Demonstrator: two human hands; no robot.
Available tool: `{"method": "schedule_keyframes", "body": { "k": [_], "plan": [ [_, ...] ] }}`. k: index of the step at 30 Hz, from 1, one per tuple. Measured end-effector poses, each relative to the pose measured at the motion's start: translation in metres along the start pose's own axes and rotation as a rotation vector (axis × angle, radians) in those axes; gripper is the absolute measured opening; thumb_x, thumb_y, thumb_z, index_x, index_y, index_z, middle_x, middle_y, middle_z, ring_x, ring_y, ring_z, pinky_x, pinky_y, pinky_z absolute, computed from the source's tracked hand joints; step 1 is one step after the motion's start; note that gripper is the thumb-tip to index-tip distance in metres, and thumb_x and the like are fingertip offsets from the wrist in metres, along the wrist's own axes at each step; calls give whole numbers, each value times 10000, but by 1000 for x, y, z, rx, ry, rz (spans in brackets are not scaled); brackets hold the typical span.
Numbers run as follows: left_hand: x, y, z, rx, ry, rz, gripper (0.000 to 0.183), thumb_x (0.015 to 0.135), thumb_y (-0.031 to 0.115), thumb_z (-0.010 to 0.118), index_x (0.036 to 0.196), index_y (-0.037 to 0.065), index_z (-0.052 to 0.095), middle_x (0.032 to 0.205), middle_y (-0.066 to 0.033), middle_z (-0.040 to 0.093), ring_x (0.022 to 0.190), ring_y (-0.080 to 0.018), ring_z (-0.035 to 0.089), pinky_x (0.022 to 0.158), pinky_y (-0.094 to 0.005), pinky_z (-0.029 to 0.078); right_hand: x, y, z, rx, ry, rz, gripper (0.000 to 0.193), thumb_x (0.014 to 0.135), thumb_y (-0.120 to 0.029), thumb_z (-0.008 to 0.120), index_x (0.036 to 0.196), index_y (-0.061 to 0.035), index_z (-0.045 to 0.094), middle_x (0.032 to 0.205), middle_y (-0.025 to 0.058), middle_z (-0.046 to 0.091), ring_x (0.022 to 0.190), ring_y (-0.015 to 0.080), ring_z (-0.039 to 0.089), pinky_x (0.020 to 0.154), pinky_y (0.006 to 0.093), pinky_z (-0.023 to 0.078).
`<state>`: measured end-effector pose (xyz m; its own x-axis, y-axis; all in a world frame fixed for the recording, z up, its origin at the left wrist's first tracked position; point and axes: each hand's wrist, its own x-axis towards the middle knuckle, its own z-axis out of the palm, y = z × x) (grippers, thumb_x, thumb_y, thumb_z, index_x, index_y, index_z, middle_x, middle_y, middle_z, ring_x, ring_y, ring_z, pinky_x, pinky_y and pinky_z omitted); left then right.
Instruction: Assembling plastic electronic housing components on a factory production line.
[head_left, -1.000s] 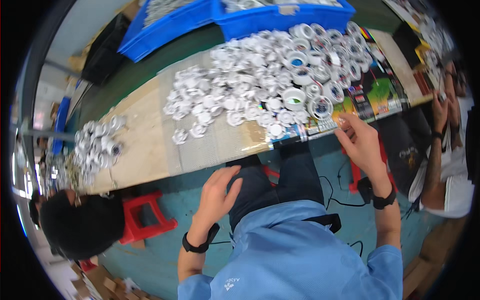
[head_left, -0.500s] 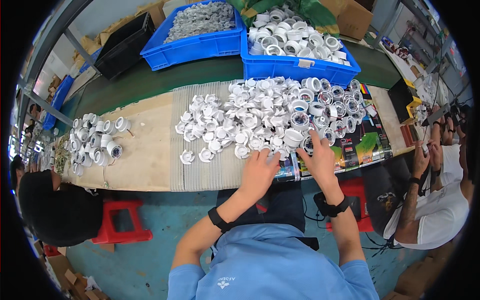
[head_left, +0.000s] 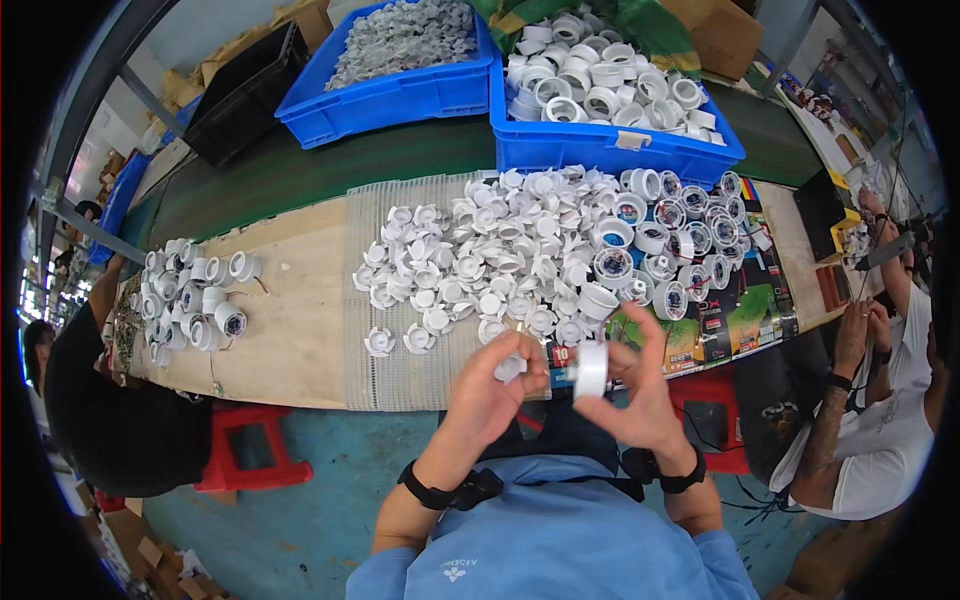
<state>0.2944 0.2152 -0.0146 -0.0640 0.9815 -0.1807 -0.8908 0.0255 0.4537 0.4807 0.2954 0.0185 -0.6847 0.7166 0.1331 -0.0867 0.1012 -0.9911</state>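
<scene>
My left hand (head_left: pixel 490 385) is closed on a small white finned plastic part (head_left: pixel 510 367), raised in front of the table's near edge. Beside it, my right hand (head_left: pixel 640 385) grips a white round plastic housing (head_left: pixel 591 369) between thumb and fingers, turned on its side. The two pieces are apart, facing each other. Just beyond my hands spreads a heap of white finned parts (head_left: pixel 490 255). To its right stand several round white housings with wires and circuit boards inside (head_left: pixel 697 237).
At the back are a blue bin of white rings (head_left: pixel 620 145) and a blue bin of small translucent pieces (head_left: pixel 395 100). Assembled white units (head_left: pixel 190 295) lie at the left. People sit on both sides, near red stools (head_left: pixel 255 450).
Both hands have drawn back from the pile toward me. The left now holds a white finned part, and the right has lifted a round white housing off the table.
</scene>
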Motion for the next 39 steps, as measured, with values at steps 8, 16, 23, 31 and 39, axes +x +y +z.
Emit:
{"method": "schedule_keyframes", "body": {
  "k": [8, 16, 23, 31, 39],
  "plan": [
    [-7, -4, 32, 148, 266, 19, 441, 1010, 332, 359, 1307, 26, 469, 1320, -140, 519, 1189, -247, 518, 986, -404, 444, 8, 4, 24, -210, -116, -68, 692, 699, -148, 817, 1270, 9, 457, 1235, 164, 544, 1050, 254, 594, 862, 324, 493],
    [-11, -5, 39, 193, 300, -6, 487, 1038, 361, 266, 1357, 32, 433, 1357, -122, 490, 1201, -234, 507, 973, -394, 459, 17, 4, 30, -359, -79, -130, 679, 705, -198, 823, 1255, 10, 484, 1174, 154, 549, 1007, 254, 606, 826, 344, 527],
    [-11, -11, 43, 187, 309, -26, 521, 1032, 387, 238, 1356, 31, 437, 1366, -128, 483, 1232, -254, 482, 1029, -408, 411, 13, 0, 27, -555, -63, -270, 696, 670, -189, 836, 1233, 55, 507, 1138, 210, 602, 992, 335, 623, 859, 376, 508],
    [-26, -18, 35, 261, 325, -58, 519, 1007, 357, 295, 1387, 14, 380, 1370, -150, 469, 1243, -268, 484, 990, -402, 454, 11, 11, 18, -562, -216, -373, 800, 648, -205, 829, 1296, 69, 448, 1160, 256, 575, 975, 400, 594, 861, 421, 491],
    [-33, 13, 0, 372, 138, -88, 524, 873, 209, 584, 1329, 23, 403, 1197, -218, 567, 970, -315, 650, 858, -393, 533, 47, 26, -45, -832, 49, 81, 431, 800, -178, 720, 1189, -57, 579, 571, 90, 596, 480, 223, 592, 493, 330, 453]
  ]
}}
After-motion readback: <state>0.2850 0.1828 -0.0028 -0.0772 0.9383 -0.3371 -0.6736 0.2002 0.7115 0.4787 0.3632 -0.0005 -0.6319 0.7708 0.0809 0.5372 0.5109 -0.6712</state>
